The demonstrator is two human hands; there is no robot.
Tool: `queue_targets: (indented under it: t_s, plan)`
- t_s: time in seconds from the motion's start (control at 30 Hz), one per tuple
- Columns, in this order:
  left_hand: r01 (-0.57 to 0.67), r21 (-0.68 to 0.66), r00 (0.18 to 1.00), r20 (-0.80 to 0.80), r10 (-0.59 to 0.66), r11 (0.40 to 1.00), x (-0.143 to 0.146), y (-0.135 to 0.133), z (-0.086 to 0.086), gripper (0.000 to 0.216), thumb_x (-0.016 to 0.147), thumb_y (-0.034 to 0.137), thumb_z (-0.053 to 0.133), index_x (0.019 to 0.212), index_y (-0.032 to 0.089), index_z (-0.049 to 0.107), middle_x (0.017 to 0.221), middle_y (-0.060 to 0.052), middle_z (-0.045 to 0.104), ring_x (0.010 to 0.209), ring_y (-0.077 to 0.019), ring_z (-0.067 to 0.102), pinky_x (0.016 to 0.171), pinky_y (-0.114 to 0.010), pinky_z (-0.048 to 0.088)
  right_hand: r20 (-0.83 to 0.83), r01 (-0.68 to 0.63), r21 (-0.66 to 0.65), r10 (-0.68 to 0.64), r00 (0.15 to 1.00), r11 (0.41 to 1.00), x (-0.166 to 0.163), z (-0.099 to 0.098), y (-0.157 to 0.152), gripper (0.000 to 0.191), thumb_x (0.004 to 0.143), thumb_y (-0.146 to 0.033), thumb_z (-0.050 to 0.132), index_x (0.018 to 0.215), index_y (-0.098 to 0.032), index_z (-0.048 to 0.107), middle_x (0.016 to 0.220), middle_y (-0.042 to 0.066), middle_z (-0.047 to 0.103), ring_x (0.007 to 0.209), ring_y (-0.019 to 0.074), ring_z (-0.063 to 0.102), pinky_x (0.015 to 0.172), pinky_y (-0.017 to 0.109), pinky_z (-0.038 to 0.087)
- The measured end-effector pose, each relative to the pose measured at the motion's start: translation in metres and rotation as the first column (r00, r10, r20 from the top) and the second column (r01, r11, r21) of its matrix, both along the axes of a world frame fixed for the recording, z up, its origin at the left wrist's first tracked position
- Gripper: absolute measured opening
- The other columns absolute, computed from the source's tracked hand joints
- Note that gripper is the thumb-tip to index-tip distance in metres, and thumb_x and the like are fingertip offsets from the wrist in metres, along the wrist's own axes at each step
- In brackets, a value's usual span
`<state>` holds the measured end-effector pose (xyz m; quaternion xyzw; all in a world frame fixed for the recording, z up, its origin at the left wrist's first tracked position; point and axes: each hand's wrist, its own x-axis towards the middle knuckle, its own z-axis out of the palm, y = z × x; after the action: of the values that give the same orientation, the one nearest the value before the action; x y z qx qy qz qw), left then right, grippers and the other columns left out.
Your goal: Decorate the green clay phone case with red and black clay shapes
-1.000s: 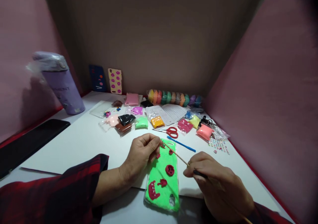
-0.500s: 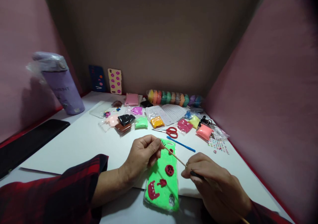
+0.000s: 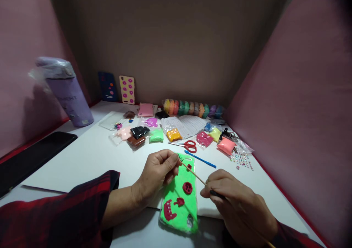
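- At the near edge of the white sheet, the left hand's fingertips are drawn together in a tight pinch right where the far tip of the wooden stick ends. Whether a crumb of clay sits in that pinch is too small to tell.
- The right hand's fingers are closed around the stick's lower part like a pen, with no gap between them. The stick slants up and to the left, across the top half of the green phone case.
- The left hand rests on the sheet, its heel at the case's left edge. The right hand sits to the right of the case, just off it.
- The case lies flat between the two hands, its clay-covered side up. On it are a round red clay piece, a small red bit and a larger toothed red shape.
- By my reading, the step in hand is fine detail work at the stick's tip, either cleaning it or taking a speck on or off it, above the case's upper end.
- A next move would call for a light, steady touch: the green layer looks soft and would dent under the point or under a resting finger.
- Farther out lie red scissors and a blue tool, then bagged clay such as an orange packet, and a row of coloured tubs by the back wall.
- A purple tumbler stands well apart on the left.
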<state>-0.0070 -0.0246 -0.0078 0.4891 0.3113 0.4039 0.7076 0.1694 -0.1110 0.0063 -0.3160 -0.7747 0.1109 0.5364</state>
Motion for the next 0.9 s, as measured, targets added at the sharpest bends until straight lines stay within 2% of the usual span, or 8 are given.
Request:
queue_targets:
  t_s: [0.17, 0.33, 0.47, 0.6, 0.73, 0.9]
  plan:
    - [0.010, 0.011, 1.000, -0.002, -0.010, 1.000, 0.0001, 0.0002, -0.0010, 0.031, 0.081, 0.040, 0.066, 0.068, 0.013, 0.057, 0.054, 0.003, 0.055, 0.036, -0.0013, 0.038, 0.035, -0.013, 0.022, 0.008, -0.001, 0.007, 0.001, 1.000, 1.000, 0.0011, 0.0005, 0.0006, 0.031, 0.082, 0.001, 0.053, 0.107, -0.017, 0.059, 0.076, 0.006, 0.064, 0.073, 0.0163, 0.058, 0.059, 0.030, 0.055]
    - [-0.003, 0.018, 1.000, -0.020, 0.004, 1.000, 0.0007, -0.0001, -0.0020, 0.031, 0.083, 0.041, 0.063, 0.071, 0.012, 0.061, 0.055, 0.002, 0.055, 0.036, -0.0019, 0.039, 0.036, -0.014, 0.022, 0.029, 0.010, -0.021, -0.009, 1.000, 1.000, 0.0001, 0.0034, 0.0003, 0.024, 0.083, 0.000, 0.052, 0.099, -0.014, 0.062, 0.073, 0.008, 0.063, 0.071, 0.0165, 0.058, 0.057, 0.030, 0.054]
    - [-0.032, 0.040, 0.999, -0.008, 0.032, 0.999, 0.0009, 0.0016, -0.0020, 0.031, 0.086, 0.040, 0.058, 0.074, 0.012, 0.062, 0.055, 0.002, 0.055, 0.037, -0.0025, 0.038, 0.038, -0.016, 0.023, -0.017, -0.004, -0.006, 0.004, 1.000, 1.000, -0.0008, 0.0021, 0.0000, 0.032, 0.081, 0.003, 0.052, 0.106, -0.015, 0.060, 0.075, 0.007, 0.063, 0.072, 0.0168, 0.058, 0.058, 0.031, 0.054]
    - [-0.146, 0.096, 0.987, -0.052, 0.151, 0.985, 0.0007, 0.0036, 0.0002, 0.026, 0.087, 0.036, 0.056, 0.079, 0.012, 0.061, 0.058, 0.002, 0.053, 0.042, -0.0029, 0.039, 0.042, -0.015, 0.025, -0.045, -0.007, -0.002, 0.007, 0.999, 1.000, -0.0027, -0.0018, -0.0015, 0.039, 0.080, 0.003, 0.054, 0.111, -0.019, 0.059, 0.076, 0.006, 0.064, 0.071, 0.0170, 0.058, 0.058, 0.031, 0.052]
    - [-0.261, 0.162, 0.959, -0.071, 0.275, 0.952, 0.0011, 0.0056, -0.0010, 0.019, 0.087, 0.031, 0.056, 0.083, 0.013, 0.060, 0.066, 0.002, 0.054, 0.048, -0.0040, 0.037, 0.045, -0.016, 0.028, -0.059, -0.005, -0.060, 0.001, 0.998, 0.998, -0.0055, -0.0039, -0.0018, 0.033, 0.082, 0.000, 0.057, 0.107, -0.022, 0.060, 0.071, 0.003, 0.062, 0.065, 0.0155, 0.056, 0.055, 0.029, 0.048]
    - [-0.281, 0.186, 0.948, -0.096, 0.302, 0.942, 0.0014, 0.0077, -0.0045, 0.017, 0.087, 0.031, 0.054, 0.084, 0.015, 0.059, 0.071, 0.001, 0.056, 0.058, -0.0079, 0.044, 0.052, -0.018, 0.035, -0.002, 0.003, -0.107, -0.004, 1.000, 0.994, -0.0073, -0.0035, 0.0012, 0.029, 0.082, -0.001, 0.057, 0.103, -0.021, 0.062, 0.070, 0.003, 0.061, 0.062, 0.0139, 0.055, 0.053, 0.026, 0.045]
